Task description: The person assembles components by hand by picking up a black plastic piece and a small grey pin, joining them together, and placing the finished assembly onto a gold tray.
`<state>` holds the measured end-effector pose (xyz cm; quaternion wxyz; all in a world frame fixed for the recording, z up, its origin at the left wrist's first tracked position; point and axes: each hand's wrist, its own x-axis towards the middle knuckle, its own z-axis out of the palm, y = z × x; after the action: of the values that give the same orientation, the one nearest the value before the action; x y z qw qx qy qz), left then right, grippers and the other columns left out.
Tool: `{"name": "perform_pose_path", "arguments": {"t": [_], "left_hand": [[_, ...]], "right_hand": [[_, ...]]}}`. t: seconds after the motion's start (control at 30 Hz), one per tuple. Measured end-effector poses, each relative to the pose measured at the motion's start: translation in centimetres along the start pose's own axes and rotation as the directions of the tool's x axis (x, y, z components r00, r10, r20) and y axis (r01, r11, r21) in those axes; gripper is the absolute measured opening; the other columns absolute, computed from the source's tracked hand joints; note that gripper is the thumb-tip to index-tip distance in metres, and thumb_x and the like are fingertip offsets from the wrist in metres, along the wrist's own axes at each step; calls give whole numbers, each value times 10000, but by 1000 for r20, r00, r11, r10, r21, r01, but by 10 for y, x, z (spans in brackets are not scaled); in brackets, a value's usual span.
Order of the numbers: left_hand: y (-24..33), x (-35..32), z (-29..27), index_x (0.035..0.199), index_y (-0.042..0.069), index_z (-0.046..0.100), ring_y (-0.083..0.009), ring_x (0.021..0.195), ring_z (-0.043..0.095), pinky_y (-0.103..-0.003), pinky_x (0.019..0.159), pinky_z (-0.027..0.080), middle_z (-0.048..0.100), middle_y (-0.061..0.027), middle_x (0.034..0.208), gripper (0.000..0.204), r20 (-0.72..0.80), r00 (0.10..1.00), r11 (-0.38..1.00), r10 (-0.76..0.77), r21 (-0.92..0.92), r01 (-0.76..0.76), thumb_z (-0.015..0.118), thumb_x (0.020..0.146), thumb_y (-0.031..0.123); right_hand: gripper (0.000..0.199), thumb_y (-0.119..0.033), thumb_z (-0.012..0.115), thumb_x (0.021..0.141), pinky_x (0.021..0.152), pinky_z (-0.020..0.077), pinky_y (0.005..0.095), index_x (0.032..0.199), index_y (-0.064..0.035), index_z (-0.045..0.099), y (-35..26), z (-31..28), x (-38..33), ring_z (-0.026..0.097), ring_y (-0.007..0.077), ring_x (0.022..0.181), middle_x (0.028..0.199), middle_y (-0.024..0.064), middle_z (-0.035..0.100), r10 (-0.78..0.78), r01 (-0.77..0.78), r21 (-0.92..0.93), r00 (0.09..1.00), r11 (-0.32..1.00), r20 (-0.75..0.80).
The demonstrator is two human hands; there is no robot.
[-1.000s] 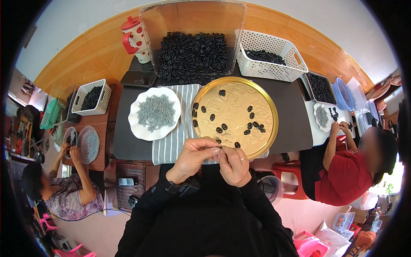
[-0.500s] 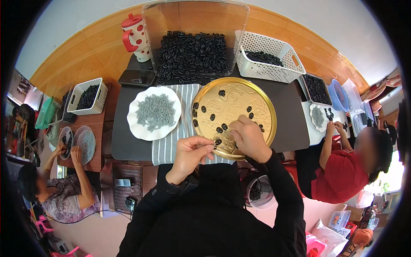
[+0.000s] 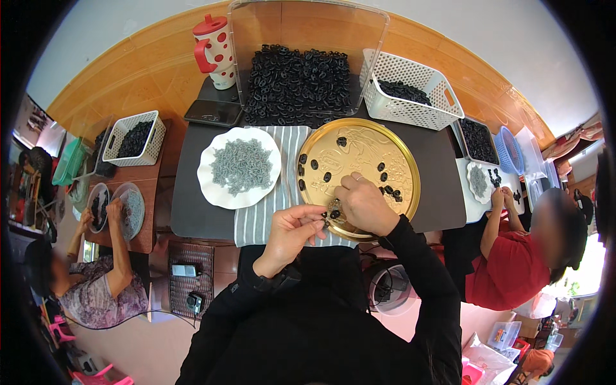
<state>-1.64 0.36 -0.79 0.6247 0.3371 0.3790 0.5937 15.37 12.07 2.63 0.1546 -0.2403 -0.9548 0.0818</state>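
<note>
A round gold tray [image 3: 416, 183] lies in front of me, with several small black oval link-like pieces [image 3: 327, 176] scattered over it. At its near left rim, the thumb and forefinger of my left hand [image 3: 289, 236] pinch a small black piece [image 3: 325, 216]. My right hand [image 3: 367, 206] is curled low over the near part of the tray, just right of the left fingertips. Its fingers point down and hide whatever they hold. Left of the tray, a white scalloped plate [image 3: 206, 186] bears a heap of small grey pieces [image 3: 245, 165].
A striped cloth [image 3: 292, 138] lies under plate and tray. Behind stand a clear bin [image 3: 378, 38] of black pieces, a white perforated basket [image 3: 410, 115], a dotted tumbler [image 3: 221, 61] and a dark flat device [image 3: 212, 112]. One person sits at each side, handling similar pieces.
The whole view has shifted slightly. My right hand has moved a little left across the tray, uncovering black pieces on its right. My left hand keeps its pinch near the rim.
</note>
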Motion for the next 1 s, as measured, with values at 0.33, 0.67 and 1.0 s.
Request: {"name": "perform_pose_path", "arguments": {"t": [0.33, 0.67, 1.0], "left_hand": [[0, 4, 6, 1050, -15, 653, -82, 633, 615, -185, 485, 422, 656, -53, 781, 213, -24, 1000, 999, 15, 47, -14, 609, 843, -39], [3, -3, 3, 1021, -21, 658, -112, 626, 636, -196, 498, 432, 663, -65, 780, 193, -80, 997, 996, 17, 89, -10, 611, 835, -45], [5, -5, 4, 1030, -13, 656, -79, 621, 610, -178, 493, 412, 646, -40, 740, 187, -88, 996, 997, 18, 70, -12, 610, 850, -29]], "right_hand": [[54, -7, 574, 705, 680, 452, 415, 758, -4, 582, 12, -1, -18, 539, 353, 756, 744, 158, 541, 180, -145, 217, 972, 965, -151], [142, -34, 614, 668, 708, 462, 401, 809, -23, 624, 7, 7, 17, 552, 324, 809, 806, 142, 556, -24, 24, 28, 999, 999, 21], [205, -11, 602, 710, 713, 486, 382, 913, 19, 608, 3, -6, 11, 599, 328, 791, 815, 172, 618, 71, -64, 196, 997, 978, -32]]}}
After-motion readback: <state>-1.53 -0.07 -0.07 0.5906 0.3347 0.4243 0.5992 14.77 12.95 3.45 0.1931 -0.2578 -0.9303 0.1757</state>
